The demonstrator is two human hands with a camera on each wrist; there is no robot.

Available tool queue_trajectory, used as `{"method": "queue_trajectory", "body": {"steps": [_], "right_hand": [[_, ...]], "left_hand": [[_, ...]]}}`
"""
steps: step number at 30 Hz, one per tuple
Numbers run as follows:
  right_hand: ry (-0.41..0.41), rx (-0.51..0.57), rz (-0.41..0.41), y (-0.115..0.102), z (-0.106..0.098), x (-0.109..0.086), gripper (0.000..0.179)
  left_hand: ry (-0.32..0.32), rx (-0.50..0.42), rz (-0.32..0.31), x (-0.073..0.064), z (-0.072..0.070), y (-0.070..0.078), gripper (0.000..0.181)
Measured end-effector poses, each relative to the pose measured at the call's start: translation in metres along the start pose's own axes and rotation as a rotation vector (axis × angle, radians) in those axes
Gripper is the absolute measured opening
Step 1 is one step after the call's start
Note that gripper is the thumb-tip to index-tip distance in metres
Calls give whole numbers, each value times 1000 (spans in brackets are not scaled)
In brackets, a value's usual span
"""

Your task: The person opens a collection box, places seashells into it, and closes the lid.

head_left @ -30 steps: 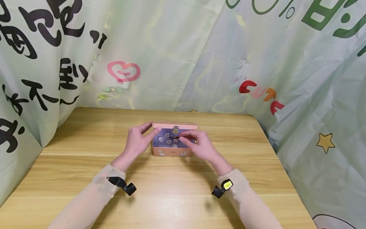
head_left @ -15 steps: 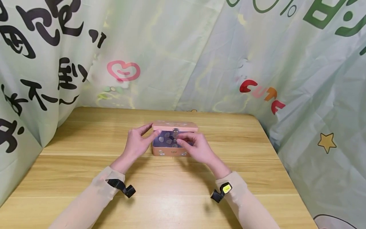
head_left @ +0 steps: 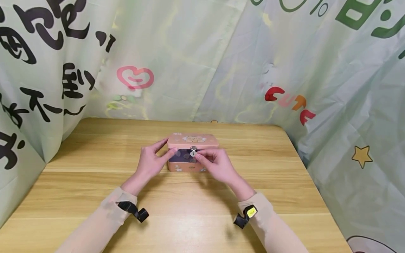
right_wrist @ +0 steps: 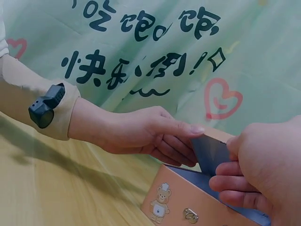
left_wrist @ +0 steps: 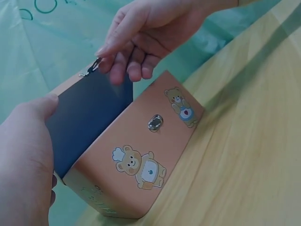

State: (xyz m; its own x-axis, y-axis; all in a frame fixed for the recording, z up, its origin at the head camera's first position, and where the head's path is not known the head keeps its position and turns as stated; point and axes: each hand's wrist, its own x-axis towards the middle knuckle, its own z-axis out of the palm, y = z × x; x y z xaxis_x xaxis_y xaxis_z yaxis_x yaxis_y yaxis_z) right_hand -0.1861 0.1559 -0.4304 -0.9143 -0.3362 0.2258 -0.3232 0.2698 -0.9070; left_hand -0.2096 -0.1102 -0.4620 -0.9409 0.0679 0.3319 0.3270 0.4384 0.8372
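A pink tin box point(head_left: 191, 167) with bear pictures stands on the table, its hinged lid point(head_left: 193, 140) tilted partway up. My left hand point(head_left: 150, 161) holds the lid at its left end, thumb on the front edge and fingers behind. The thumb and forefinger of my right hand point(head_left: 218, 164) pinch the metal clasp point(left_wrist: 94, 67) hanging from the middle of the lid's front edge. Below it, a small metal catch point(left_wrist: 155, 123) sits on the box's front wall. Through the gap, the dark blue inside point(head_left: 181, 157) shows, partly hidden by my right hand.
The wooden table point(head_left: 196, 218) reaches around the box on all sides. A printed curtain point(head_left: 177, 63) hangs behind and beside it. A black wrist camera point(head_left: 139, 212) is strapped to my left sleeve, and another camera point(head_left: 242, 220) to my right.
The lid has swung forward and down, so its top now shows and the opening is narrower. My right hand has moved slightly left and down with the clasp.
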Motion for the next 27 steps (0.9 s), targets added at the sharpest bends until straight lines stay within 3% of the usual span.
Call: {"method": "queue_trajectory", "body": {"steps": [10,27], "right_hand": [[7,-16,-15,-2,7,-7,13],[-75,30,28,18,15,-21,18]], "left_hand": [[15,19,24,-6,3,-4,75],[-20,42,54,-15,3,-14,74]]}}
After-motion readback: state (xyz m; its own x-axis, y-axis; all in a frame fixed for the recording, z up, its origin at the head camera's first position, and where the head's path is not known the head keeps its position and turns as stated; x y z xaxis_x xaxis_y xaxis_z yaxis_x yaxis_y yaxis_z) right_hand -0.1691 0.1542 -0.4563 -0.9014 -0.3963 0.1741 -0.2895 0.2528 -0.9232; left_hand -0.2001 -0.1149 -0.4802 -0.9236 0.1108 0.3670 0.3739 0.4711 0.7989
